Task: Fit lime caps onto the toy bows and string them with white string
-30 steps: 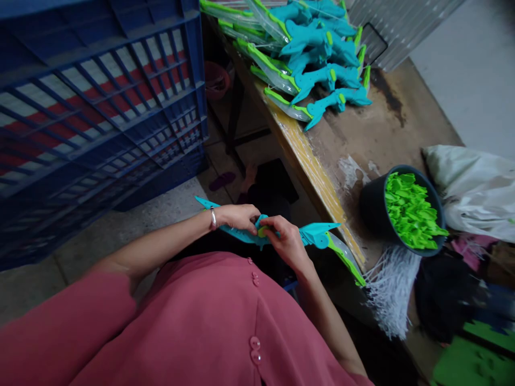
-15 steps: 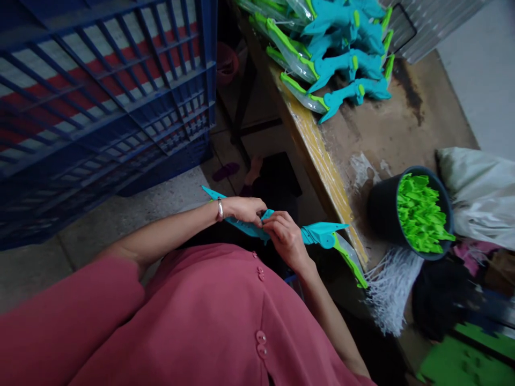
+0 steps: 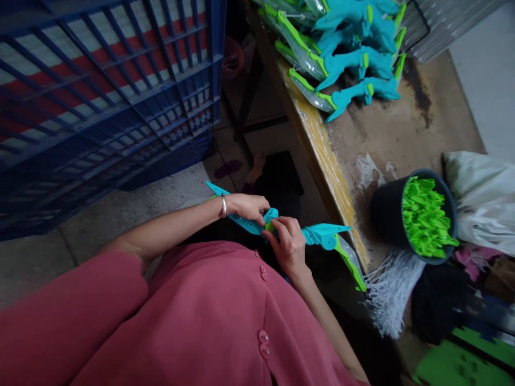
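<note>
A long turquoise plastic toy bow (image 3: 322,236) lies crosswise before my waist, with a lime-green and clear curved arm (image 3: 351,262) at its right end. My left hand (image 3: 248,208), a bracelet at its wrist, is closed around the left part of the bow. My right hand (image 3: 291,242) pinches a small lime-green plastic piece (image 3: 271,225) at the middle of the bow, between the two hands. Whether this piece is seated in the bow I cannot tell. Much of the bow's left arm is behind my left wrist.
Similar bows (image 3: 350,64) are stacked on the wooden table (image 3: 434,118). On it stands a dark bucket (image 3: 386,214) of lime-green pieces, beside a bundle of white strings (image 3: 392,300) and a whitish sack (image 3: 480,193). Blue crates (image 3: 193,96) rise at the left.
My right thumb and fingers have opened out a little, and the lime-green piece now shows between them at the bow's middle. The whole view has shifted slightly.
</note>
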### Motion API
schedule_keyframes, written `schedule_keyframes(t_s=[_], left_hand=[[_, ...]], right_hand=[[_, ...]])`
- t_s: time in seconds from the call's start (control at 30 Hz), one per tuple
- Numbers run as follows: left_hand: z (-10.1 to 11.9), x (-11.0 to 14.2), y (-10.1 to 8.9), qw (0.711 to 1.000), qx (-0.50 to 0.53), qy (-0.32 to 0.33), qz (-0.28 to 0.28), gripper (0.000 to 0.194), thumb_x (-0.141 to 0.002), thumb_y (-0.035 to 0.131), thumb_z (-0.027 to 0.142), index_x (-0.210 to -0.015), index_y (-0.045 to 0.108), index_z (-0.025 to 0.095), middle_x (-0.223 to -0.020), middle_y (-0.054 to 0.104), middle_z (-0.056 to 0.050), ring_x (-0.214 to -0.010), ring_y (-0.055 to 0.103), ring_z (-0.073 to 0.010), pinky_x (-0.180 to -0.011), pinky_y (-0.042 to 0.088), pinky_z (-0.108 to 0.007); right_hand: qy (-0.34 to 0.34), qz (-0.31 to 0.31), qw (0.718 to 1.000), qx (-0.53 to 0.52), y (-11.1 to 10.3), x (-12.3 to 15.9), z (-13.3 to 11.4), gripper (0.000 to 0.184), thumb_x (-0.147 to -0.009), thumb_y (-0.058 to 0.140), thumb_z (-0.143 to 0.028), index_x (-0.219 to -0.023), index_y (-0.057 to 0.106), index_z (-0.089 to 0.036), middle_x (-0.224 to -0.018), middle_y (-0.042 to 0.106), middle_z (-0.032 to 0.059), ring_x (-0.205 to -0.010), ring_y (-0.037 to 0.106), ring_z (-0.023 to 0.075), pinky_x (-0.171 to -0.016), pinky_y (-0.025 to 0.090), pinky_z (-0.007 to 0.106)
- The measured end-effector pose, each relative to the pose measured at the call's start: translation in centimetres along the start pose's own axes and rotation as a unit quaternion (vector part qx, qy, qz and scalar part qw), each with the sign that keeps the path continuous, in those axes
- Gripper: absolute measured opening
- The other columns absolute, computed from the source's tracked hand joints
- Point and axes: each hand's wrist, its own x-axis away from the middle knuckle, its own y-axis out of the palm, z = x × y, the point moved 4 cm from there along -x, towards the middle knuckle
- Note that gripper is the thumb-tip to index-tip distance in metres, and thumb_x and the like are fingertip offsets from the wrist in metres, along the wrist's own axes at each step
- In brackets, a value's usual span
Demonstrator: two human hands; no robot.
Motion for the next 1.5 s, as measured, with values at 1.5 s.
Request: schedule_keyframes(t_s=[1.5], left_hand=[[-1.0,-0.4,1.9,0.984,-0.121,-0.066,0.114,0.027,-0.076,0.059,0.045,-0.083,0.058,0.019,-0.086,0.068,-0.006,-0.079,0.063,-0.0237,-0.066,0.038,-0.030]], right_hand=[[0.125,-0.095,0.988,0.004,-4.7,-1.2,5.0,0.032,-0.093,0.071,-0.047,-0.113,0.069,-0.022,-0.103,0.074,0.0061,-0.094,0.067,0.0212,-0.082,0.054,0.033]])
